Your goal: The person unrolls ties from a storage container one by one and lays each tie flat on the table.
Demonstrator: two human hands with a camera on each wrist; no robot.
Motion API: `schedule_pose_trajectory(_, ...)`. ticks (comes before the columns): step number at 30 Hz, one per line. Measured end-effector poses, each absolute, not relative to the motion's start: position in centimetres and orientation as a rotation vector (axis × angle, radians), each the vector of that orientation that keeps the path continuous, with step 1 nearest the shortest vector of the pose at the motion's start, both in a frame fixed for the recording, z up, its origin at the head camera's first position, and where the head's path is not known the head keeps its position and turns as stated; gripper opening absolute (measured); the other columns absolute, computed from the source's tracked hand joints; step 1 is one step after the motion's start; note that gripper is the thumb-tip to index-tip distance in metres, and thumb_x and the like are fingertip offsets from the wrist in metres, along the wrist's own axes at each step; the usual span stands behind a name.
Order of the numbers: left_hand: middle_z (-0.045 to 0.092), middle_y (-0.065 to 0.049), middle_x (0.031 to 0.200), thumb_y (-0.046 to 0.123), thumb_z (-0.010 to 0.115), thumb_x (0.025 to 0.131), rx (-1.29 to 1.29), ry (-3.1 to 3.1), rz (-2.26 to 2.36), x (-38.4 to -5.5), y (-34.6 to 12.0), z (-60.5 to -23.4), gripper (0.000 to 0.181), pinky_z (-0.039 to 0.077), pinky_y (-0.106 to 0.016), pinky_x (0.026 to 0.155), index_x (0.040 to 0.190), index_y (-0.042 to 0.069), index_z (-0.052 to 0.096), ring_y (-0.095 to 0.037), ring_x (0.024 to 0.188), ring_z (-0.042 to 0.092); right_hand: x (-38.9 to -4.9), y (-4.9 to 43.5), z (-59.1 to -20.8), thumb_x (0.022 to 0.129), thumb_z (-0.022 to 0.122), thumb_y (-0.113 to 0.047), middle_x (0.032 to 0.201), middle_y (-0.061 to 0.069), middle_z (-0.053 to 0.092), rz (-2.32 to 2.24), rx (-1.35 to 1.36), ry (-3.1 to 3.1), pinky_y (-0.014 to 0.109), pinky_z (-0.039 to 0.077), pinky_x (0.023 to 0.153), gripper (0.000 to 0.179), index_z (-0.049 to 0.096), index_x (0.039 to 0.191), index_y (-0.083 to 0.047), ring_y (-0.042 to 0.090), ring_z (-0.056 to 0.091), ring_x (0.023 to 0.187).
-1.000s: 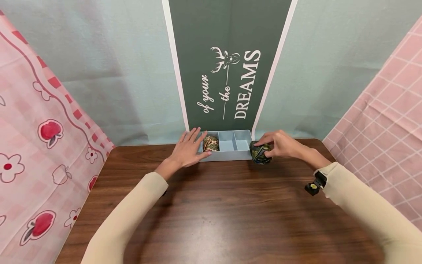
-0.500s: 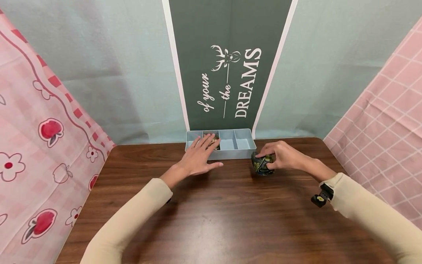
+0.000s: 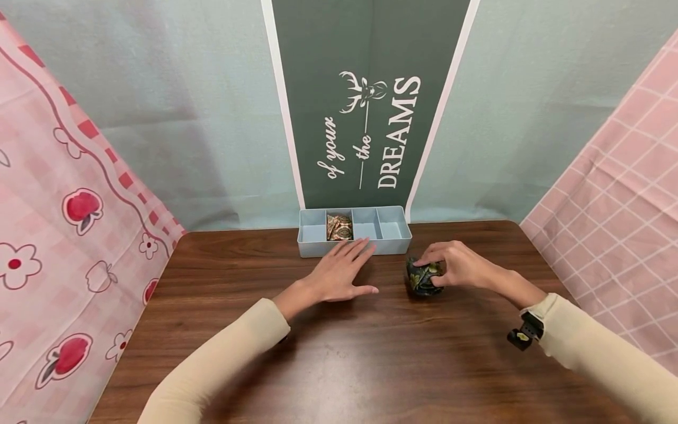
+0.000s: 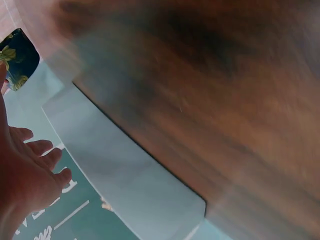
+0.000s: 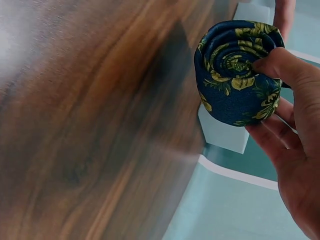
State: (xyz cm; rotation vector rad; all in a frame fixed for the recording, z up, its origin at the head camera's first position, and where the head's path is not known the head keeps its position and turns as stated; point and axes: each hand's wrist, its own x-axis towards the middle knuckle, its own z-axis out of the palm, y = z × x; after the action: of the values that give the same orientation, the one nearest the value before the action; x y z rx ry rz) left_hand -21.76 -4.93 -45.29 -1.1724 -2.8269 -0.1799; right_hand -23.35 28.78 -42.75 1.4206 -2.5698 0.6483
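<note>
My right hand grips a rolled-up necktie, dark navy with yellow flowers, its spiral end showing in the right wrist view. The thumb presses at the spiral and the fingers lie behind the roll. In the head view it is held over the table, just right of and nearer than the light blue divided box. My left hand holds nothing; its fingers are spread, the tips overlapping the front wall of the box. A second rolled tie, brown and gold patterned, sits in the second compartment from the left.
The box stands at the back edge of the brown wooden table. Behind it hangs a grey-green cloth with a dark lettered panel. Pink patterned cloths border both sides.
My right hand has brought the navy tie from the box's right end toward me. My left hand has moved off the box's left end, to the right and nearer, uncovering the brown tie.
</note>
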Motion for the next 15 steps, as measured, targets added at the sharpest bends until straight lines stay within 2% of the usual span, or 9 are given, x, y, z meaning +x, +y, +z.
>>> schedule_pose_trajectory(10, 0.028, -0.010, 0.174, 0.073, 0.057, 0.098, -1.236, -2.859, -0.253, -20.4, -2.5, -46.2, 0.099, 0.023, -0.047, 0.130, 0.169, 0.011, 0.027, -0.024, 0.160, 0.029, -22.4, 29.0, -44.2, 0.068, 0.086, 0.004, 0.103, -0.001, 0.075, 0.618, 1.445, -2.540, 0.028, 0.057, 0.066, 0.047, 0.083, 0.112, -0.012, 0.013, 0.071, 0.088)
schedule_pose_trajectory(15, 0.026, -0.012, 0.175, 0.072, 0.059, 0.097, -1.235, -2.895, -0.322, -19.8, -1.2, -46.2, 0.101, 0.025, -0.046, 0.129, 0.170, 0.010, 0.025, -0.025, 0.160, 0.029, -21.8, 28.9, -44.7, 0.070, 0.086, 0.004, 0.103, 0.001, 0.074, 0.627, 1.445, -2.575, 0.030, 0.059, 0.067, 0.046, 0.083, 0.113, -0.011, 0.015, 0.071, 0.089)
